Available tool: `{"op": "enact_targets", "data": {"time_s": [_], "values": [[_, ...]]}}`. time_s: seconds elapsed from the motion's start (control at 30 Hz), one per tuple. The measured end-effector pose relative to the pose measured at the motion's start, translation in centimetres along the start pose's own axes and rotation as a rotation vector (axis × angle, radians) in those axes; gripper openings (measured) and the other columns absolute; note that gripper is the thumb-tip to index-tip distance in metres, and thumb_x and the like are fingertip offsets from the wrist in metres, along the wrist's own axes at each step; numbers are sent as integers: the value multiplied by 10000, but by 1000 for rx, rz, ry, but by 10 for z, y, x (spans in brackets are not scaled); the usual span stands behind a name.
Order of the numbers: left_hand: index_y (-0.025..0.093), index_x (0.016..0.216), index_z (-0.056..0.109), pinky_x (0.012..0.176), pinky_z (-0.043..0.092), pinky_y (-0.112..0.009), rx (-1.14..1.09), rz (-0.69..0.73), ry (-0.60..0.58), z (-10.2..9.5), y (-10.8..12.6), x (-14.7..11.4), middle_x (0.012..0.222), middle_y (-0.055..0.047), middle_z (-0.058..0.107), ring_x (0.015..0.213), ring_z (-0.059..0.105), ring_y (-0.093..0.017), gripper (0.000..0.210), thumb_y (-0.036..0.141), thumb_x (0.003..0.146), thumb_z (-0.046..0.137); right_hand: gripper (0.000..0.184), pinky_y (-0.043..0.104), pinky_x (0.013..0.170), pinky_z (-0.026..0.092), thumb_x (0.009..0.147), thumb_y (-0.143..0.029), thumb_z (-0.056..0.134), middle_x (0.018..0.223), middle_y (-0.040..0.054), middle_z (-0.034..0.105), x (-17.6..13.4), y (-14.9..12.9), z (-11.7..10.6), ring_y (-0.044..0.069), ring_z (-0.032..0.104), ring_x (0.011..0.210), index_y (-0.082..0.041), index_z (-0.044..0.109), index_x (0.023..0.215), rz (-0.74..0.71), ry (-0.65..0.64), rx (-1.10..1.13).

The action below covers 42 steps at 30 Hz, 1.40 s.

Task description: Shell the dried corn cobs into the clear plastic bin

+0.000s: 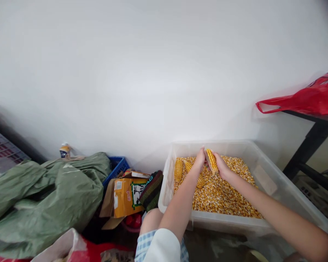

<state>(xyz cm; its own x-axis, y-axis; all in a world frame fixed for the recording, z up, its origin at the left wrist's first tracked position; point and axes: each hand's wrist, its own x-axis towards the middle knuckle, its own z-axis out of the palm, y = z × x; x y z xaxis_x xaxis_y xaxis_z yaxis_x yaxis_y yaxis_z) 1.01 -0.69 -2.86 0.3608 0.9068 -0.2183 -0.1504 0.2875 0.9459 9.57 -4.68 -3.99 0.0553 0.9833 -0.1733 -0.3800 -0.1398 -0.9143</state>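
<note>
Above a large clear plastic bin (220, 215), both hands are closed around one ear of corn (211, 161) with yellow kernels. My left hand (200, 159) grips its left side, and my right hand (222, 166) wraps the right side from below. A dull strip runs down the ear's left edge; whether it is bare cob or shadow I cannot tell. Loose yellow kernels (221, 198) cover the bin's floor. Another whole ear (178, 170) lies on them by the left wall, with a few more ears beside it, partly hidden behind my left forearm.
Left of the bin are a dark mesh bag (152, 193), an open orange carton (129, 196), a blue crate (120, 165) and a green sack (49, 207). A dark-framed table (307, 149) bearing a red plastic bag (311, 98) stands right. A white wall (153, 72) rises behind.
</note>
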Motion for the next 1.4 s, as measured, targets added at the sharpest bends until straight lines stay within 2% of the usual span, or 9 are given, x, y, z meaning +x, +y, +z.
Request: {"op": "enact_targets", "data": {"time_s": [0.07, 0.13, 0.3, 0.37, 0.5, 0.77, 0.93, 1.17, 1.4], "values": [[173, 686, 471, 406, 331, -237, -85, -35, -98, -3, 1, 2, 468, 5, 417, 386, 394, -116, 453, 556, 794, 255, 343, 257, 397, 458, 838, -413, 374, 554, 35, 613, -1, -3, -2, 165, 559, 447, -162, 607, 832, 21, -20, 107], [169, 705, 458, 380, 309, -223, -155, -57, -154, -6, 2, 5, 463, 18, 405, 344, 360, -99, 442, 544, 797, 242, 344, 246, 385, 451, 841, -404, 360, 521, 28, 598, -2, -7, -3, 157, 548, 421, -160, 603, 848, 21, -58, 196], [175, 705, 431, 394, 347, -266, -203, -126, -337, -9, 0, 8, 382, 30, 354, 322, 382, -141, 454, 538, 804, 176, 407, 249, 393, 458, 840, -423, 319, 507, 45, 591, -6, -17, -3, 166, 558, 431, -136, 605, 874, 19, -209, 316], [178, 708, 422, 409, 356, -266, -200, -132, -371, -10, 0, 7, 381, 29, 364, 333, 402, -146, 460, 546, 803, 163, 415, 250, 393, 457, 839, -426, 317, 510, 51, 593, -7, -19, -3, 168, 559, 433, -131, 606, 874, 12, -236, 332], [184, 704, 410, 422, 364, -263, -179, -153, -372, -9, 0, 8, 371, 35, 369, 329, 411, -143, 453, 545, 806, 156, 417, 254, 397, 458, 838, -424, 315, 520, 55, 596, -7, -19, -2, 169, 559, 436, -131, 609, 871, 9, -255, 335], [178, 670, 424, 380, 343, -256, -138, -125, -270, -8, 0, 12, 315, 35, 349, 276, 401, -148, 482, 518, 819, 116, 404, 245, 399, 454, 837, -413, 319, 528, 45, 596, -12, -21, 4, 165, 559, 442, -138, 609, 895, -22, -301, 321], [183, 650, 434, 391, 348, -259, -148, -126, -268, -9, -1, 12, 319, 37, 359, 278, 398, -147, 459, 516, 813, 164, 406, 242, 375, 441, 836, -407, 309, 538, 50, 598, -11, -21, 2, 160, 543, 418, -135, 607, 888, -34, -288, 302], [196, 486, 323, 434, 345, -253, -132, -180, -283, -2, 2, 5, 312, 15, 332, 301, 351, -116, 485, 522, 807, 165, 416, 249, 382, 451, 838, -409, 302, 530, 49, 596, -6, -22, -2, 162, 543, 416, -130, 599, 918, -42, -291, 322], [202, 440, 286, 438, 293, -241, -106, -182, -245, 1, 4, 1, 322, -2, 312, 330, 325, -110, 507, 535, 802, 162, 428, 238, 345, 422, 850, -419, 285, 521, 47, 592, -11, -26, 2, 153, 519, 387, -137, 601, 906, -46, -302, 336]]}}
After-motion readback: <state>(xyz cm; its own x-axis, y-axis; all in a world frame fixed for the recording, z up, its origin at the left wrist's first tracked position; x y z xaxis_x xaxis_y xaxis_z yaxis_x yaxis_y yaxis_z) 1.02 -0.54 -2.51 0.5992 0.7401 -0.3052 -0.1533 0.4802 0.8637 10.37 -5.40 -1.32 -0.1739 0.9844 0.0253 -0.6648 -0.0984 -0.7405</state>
